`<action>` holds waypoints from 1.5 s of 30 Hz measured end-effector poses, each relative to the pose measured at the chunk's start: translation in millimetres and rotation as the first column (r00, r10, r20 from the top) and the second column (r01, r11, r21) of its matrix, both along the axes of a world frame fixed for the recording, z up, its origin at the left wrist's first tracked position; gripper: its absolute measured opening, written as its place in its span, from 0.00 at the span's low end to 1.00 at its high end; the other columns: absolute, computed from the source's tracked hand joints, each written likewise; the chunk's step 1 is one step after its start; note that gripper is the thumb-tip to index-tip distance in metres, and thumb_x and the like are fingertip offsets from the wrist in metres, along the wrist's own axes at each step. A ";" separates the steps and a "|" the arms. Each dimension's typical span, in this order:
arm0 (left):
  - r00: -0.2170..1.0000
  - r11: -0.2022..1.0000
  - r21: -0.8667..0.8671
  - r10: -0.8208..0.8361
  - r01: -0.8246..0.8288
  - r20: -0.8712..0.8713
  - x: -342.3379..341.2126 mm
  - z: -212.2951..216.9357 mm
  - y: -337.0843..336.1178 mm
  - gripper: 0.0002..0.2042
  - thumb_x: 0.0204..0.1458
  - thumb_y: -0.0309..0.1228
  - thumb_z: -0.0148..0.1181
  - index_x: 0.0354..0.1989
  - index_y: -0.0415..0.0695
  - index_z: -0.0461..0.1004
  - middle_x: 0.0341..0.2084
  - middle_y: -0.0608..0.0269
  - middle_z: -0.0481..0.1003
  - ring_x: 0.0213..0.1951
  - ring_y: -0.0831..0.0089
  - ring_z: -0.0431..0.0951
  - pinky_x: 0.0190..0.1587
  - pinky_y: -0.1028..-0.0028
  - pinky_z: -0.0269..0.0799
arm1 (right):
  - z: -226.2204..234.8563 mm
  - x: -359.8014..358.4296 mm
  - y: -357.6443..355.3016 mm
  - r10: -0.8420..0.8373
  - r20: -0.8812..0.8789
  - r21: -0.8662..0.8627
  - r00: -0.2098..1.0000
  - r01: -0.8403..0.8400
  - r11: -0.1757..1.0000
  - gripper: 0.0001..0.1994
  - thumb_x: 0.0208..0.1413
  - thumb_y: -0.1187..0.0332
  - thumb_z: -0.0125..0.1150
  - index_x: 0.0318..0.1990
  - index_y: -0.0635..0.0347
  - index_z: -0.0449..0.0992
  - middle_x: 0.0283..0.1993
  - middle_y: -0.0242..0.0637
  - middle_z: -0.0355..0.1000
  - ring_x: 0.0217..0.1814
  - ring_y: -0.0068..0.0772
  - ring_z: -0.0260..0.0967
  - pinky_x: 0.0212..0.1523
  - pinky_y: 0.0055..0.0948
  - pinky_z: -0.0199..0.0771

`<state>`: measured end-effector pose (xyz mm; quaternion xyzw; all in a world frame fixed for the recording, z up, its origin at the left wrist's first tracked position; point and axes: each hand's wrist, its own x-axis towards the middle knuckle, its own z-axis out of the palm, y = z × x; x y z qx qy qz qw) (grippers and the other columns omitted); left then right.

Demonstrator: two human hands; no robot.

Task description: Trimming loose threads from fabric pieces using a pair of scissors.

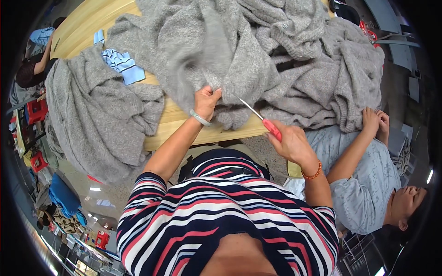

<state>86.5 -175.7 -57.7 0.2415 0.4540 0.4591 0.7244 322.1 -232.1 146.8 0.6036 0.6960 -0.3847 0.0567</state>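
Note:
A large heap of grey knitted garments (258, 69) lies on the wooden table in front of me. My left hand (206, 100), with a pale bangle at its wrist, is closed in a pinch on the ribbed edge of a grey knit garment (184, 60). Part of that garment is smeared by motion. In my right hand (293, 141) is a thin metal-shafted tool (271, 129) with a red handle, like an awl or hook. Its shaft points up and left, the tip at or close to the knit just right of my left hand. The tip's shape is too small to tell.
Another grey knit (99, 119) hangs over the left front edge of the wooden table (179, 131). Light blue striped cloth (123, 66) lies beside it. At the right, a co-worker (363, 175) sits close, hands on the grey knits. Another person (34, 69) is at the far left.

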 end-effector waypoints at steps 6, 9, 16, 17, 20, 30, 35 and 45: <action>0.991 0.997 0.005 0.070 -0.071 0.113 -10.9 31.7 33.2 0.11 0.54 0.23 0.59 0.46 0.38 0.71 0.38 0.63 0.77 0.38 0.77 0.76 0.42 0.77 0.72 | -1.8 -9.0 11.7 -0.014 -0.043 0.138 0.999 0.020 0.990 0.17 0.56 0.60 0.58 0.51 0.54 0.70 0.30 0.52 0.73 0.33 0.58 0.72 0.34 0.48 0.70; 0.982 0.987 0.027 0.154 -0.157 0.111 -7.3 31.1 46.3 0.12 0.53 0.22 0.59 0.46 0.36 0.72 0.37 0.62 0.78 0.37 0.77 0.77 0.42 0.78 0.72 | -2.1 -18.8 17.8 -0.002 -0.023 0.141 1.000 0.005 0.990 0.17 0.57 0.59 0.57 0.51 0.54 0.70 0.29 0.51 0.74 0.33 0.58 0.72 0.34 0.48 0.70; 0.977 0.984 0.155 0.112 -0.083 -0.184 -7.4 24.5 44.0 0.06 0.53 0.21 0.59 0.39 0.36 0.76 0.33 0.63 0.78 0.33 0.80 0.76 0.40 0.79 0.72 | 5.7 -27.2 38.7 0.013 0.067 0.107 0.998 -0.020 0.994 0.16 0.56 0.60 0.56 0.50 0.54 0.71 0.28 0.54 0.73 0.33 0.59 0.71 0.36 0.50 0.70; 0.989 0.989 0.141 0.061 -0.042 -0.137 -10.7 21.7 47.9 0.08 0.53 0.22 0.60 0.41 0.37 0.75 0.34 0.64 0.78 0.35 0.80 0.76 0.42 0.78 0.72 | 5.9 -25.6 40.5 -0.002 0.046 0.139 0.999 -0.004 0.990 0.16 0.56 0.61 0.57 0.50 0.54 0.70 0.28 0.54 0.73 0.33 0.60 0.71 0.36 0.50 0.70; 0.989 0.992 0.056 0.110 -0.116 0.098 -8.1 29.6 70.8 0.11 0.53 0.23 0.61 0.44 0.38 0.73 0.37 0.63 0.77 0.38 0.79 0.76 0.44 0.77 0.71 | 4.0 -23.9 44.5 -0.012 0.018 0.169 1.000 0.009 0.986 0.16 0.56 0.61 0.57 0.51 0.54 0.70 0.29 0.55 0.73 0.34 0.61 0.71 0.36 0.49 0.70; 0.903 0.946 0.302 0.229 -0.119 -0.364 -2.0 46.0 113.5 0.03 0.50 0.23 0.62 0.32 0.36 0.77 0.29 0.69 0.78 0.29 0.81 0.74 0.34 0.78 0.71 | 10.0 -25.8 71.1 -0.028 0.058 0.174 0.998 0.017 0.985 0.16 0.56 0.61 0.57 0.49 0.57 0.71 0.30 0.55 0.73 0.35 0.60 0.71 0.37 0.49 0.70; 0.616 0.858 0.500 0.332 0.118 -0.715 3.5 40.4 105.4 0.12 0.46 0.25 0.64 0.19 0.36 0.66 0.13 0.54 0.59 0.20 0.80 0.55 0.22 0.70 0.58 | 13.9 -27.0 101.8 0.013 0.057 0.249 0.998 -0.027 0.968 0.15 0.56 0.60 0.57 0.45 0.60 0.73 0.26 0.55 0.72 0.33 0.61 0.71 0.36 0.51 0.69; 0.758 0.957 0.281 0.131 0.071 -0.639 -3.8 16.5 99.1 0.10 0.46 0.26 0.64 0.18 0.37 0.71 0.11 0.67 0.69 0.19 0.84 0.61 0.21 0.75 0.61 | 11.2 -9.7 72.2 0.189 0.046 0.049 0.981 -0.191 0.980 0.15 0.55 0.58 0.58 0.45 0.58 0.74 0.26 0.54 0.72 0.31 0.58 0.72 0.35 0.49 0.70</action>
